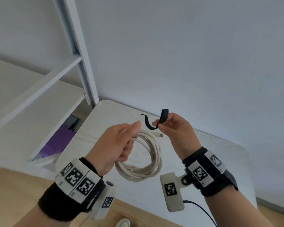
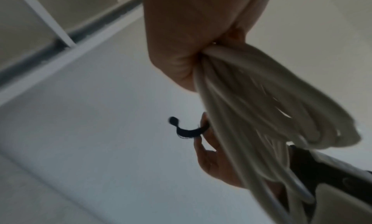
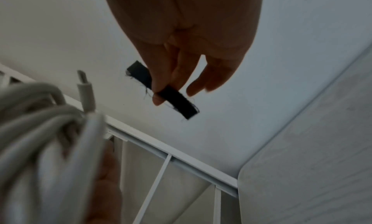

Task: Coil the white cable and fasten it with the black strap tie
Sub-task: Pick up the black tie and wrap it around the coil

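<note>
Head view: white cable (image 1: 144,154), coiled, hangs below left hand (image 1: 115,143), whose fingers grip its top; black strap tie (image 1: 156,120), pinched by right hand (image 1: 179,135), curls leftward just beside the gripped strands, apart

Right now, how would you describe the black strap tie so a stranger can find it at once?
Above the far part of the pale table, the right hand is raised beside the coiled white cable. Its fingertips pinch a short black strap tie that curls to both sides. It is the only dark, flat strip there.
</note>
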`<control>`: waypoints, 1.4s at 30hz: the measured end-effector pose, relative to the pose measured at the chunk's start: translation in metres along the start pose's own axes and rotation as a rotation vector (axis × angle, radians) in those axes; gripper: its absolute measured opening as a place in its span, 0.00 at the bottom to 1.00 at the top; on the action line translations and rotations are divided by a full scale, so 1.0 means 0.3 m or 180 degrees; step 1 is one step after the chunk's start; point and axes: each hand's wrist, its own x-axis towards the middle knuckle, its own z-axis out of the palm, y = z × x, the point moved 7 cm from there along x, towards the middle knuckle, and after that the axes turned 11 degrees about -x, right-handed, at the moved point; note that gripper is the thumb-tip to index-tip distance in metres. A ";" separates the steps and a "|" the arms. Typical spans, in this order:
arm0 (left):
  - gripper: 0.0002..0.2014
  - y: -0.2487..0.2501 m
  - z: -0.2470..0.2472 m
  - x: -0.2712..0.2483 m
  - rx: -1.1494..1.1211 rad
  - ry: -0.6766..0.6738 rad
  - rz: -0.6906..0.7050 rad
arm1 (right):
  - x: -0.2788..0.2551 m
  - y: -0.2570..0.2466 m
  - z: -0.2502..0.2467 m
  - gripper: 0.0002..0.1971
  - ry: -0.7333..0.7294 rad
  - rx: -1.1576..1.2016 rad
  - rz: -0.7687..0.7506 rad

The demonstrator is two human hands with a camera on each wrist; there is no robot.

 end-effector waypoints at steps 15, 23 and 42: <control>0.21 0.100 0.398 -0.097 0.0317 -0.0891 0.0179 | -0.304 -0.175 -0.218 0.12 0.0709 -0.0251 -0.0177; 0.22 0.118 0.445 -0.105 0.0390 -0.1090 0.0199 | -0.376 -0.287 -0.222 0.11 0.0628 -0.1418 -0.1126; 0.19 0.124 0.412 -0.051 0.0643 -0.0925 0.0138 | -0.362 -0.248 -0.219 0.14 0.0607 0.0677 -0.0547</control>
